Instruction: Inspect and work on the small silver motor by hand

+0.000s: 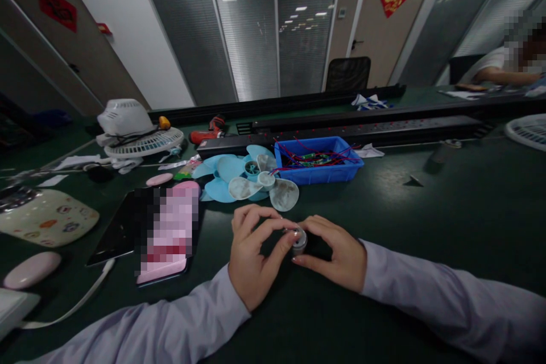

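A small silver cylindrical motor (300,244) stands upright on the dark green table in front of me. My left hand (258,250) comes at it from the left, with thumb and index finger pinched at its top end. From the right, my right hand (339,250) curls around its side, fingers behind and thumb low at the front. The fingertips hide part of the top, so any small piece between them cannot be made out. Just beyond the hands lie light blue fan blades (232,170) and a greyish fan blade (284,194).
A blue bin (319,173) holds wires and green circuit boards. To the left are a phone (170,233), a tablet (121,227) and a white fan (128,122). A red drill (209,131) lies farther back; a metal can (451,145) stands right. Another person (507,68) sits far right.
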`<state>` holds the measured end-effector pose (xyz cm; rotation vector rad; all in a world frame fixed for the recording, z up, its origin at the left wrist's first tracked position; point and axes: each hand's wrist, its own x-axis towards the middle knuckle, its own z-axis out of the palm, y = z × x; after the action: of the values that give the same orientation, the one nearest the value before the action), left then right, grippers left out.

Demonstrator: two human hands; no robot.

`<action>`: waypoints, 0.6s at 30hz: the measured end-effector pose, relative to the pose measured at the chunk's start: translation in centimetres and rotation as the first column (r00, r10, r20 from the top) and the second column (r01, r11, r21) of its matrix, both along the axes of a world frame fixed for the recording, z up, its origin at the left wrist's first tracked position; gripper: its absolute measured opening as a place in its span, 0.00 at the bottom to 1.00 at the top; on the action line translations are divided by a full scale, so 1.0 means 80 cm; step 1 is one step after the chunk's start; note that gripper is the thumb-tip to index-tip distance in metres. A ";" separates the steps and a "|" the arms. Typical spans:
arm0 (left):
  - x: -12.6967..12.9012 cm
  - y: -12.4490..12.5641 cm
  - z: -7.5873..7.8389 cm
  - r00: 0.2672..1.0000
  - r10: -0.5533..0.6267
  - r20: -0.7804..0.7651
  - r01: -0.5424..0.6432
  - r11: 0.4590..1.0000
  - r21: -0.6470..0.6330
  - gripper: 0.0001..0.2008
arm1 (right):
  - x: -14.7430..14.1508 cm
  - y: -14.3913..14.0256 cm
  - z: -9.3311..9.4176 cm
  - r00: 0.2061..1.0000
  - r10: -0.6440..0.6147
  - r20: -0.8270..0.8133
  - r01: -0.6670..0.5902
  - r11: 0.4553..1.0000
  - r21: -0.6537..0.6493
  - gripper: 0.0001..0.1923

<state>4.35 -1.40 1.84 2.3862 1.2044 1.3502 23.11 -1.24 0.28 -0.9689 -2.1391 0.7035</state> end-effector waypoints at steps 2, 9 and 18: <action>-0.001 -0.001 -0.001 1.000 -0.004 -0.007 0.004 1.000 0.011 0.06 | 0.001 0.001 -0.001 1.000 0.006 -0.010 -0.006 1.000 -0.005 0.15; -0.003 -0.002 -0.001 0.999 -0.023 -0.042 0.024 1.000 0.020 0.07 | 0.002 0.002 -0.003 1.000 0.018 -0.014 -0.018 1.000 -0.013 0.16; -0.004 -0.003 -0.001 0.998 -0.019 -0.060 0.021 0.999 0.034 0.13 | 0.000 0.000 0.000 1.000 0.006 -0.031 -0.006 1.000 0.006 0.12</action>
<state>4.05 -1.67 1.79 2.4726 1.1781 1.3131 23.08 -1.23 0.28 -0.9432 -2.1169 0.7101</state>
